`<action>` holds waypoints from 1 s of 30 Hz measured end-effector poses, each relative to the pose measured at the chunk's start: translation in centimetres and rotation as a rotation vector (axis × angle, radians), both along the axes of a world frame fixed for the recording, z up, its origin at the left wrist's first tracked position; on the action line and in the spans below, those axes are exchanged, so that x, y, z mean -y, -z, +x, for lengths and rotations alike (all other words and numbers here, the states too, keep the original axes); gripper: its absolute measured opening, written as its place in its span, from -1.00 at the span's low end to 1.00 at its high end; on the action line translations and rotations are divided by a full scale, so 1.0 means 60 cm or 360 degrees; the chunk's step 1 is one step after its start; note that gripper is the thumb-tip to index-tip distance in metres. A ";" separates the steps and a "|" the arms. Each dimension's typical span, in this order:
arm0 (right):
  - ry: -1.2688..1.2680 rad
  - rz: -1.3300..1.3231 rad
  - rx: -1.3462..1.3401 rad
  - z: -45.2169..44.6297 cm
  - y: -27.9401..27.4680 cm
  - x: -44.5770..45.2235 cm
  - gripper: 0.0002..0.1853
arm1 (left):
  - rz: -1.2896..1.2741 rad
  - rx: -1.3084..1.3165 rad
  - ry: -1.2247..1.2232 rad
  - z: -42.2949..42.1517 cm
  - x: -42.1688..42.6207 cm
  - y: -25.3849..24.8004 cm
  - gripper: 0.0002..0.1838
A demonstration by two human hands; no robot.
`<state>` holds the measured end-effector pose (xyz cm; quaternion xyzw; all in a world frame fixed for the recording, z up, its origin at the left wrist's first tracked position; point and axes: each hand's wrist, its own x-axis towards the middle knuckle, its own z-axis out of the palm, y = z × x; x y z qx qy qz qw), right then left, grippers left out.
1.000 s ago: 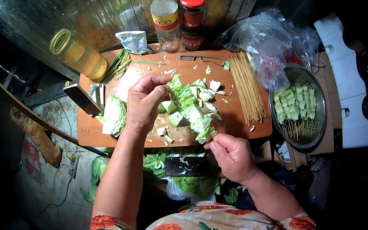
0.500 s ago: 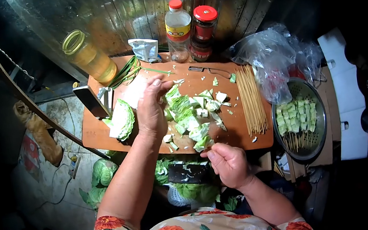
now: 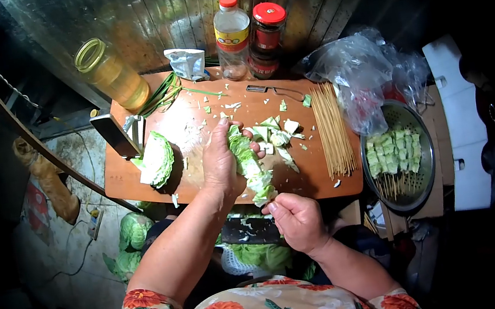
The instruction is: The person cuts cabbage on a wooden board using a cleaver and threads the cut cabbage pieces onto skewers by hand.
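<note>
My right hand (image 3: 299,219) is closed in a pinch at the lower end of a skewer threaded with cabbage pieces (image 3: 254,169). Around the upper part of that cabbage curls my left hand (image 3: 220,162), its fingers wrapped behind the leaves. Loose cut cabbage (image 3: 280,137) lies on the orange-brown board (image 3: 320,189) to the right of the hands. A cabbage wedge (image 3: 157,159) sits at the board's left. Bare bamboo skewers (image 3: 334,132) lie in a bundle along the right side.
A metal colander (image 3: 431,173) at the right holds finished cabbage skewers (image 3: 394,153). Behind it is a clear plastic bag (image 3: 353,68). A tilted jar (image 3: 114,78), a bottle (image 3: 233,38), red-lidded jars (image 3: 268,31) and a propped phone (image 3: 115,136) stand around the board.
My left hand has moved down and closed around the skewered cabbage. The cabbage pieces beneath the hands are gone from the board's middle. The camera view has shifted slightly.
</note>
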<state>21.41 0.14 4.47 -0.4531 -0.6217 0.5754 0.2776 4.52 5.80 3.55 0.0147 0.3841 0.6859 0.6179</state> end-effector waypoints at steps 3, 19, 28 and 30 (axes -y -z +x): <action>-0.0005 -0.0052 -0.0020 0.001 0.003 0.003 -0.84 | -0.0021 -0.0015 -0.0008 0.005 0.001 0.002 -0.70; -0.0026 0.0201 -0.0052 0.002 0.011 -0.015 -0.77 | 0.0034 -0.0128 -0.0045 0.008 0.004 0.005 -0.59; 0.0276 -0.0475 -0.0608 0.125 -0.059 -0.093 -0.73 | -0.0085 -0.0346 0.0314 0.005 0.015 0.005 -0.42; 0.0514 -0.0361 -0.0463 0.183 -0.089 -0.119 -0.73 | -0.0098 -0.0363 0.0348 0.007 0.018 0.000 -0.46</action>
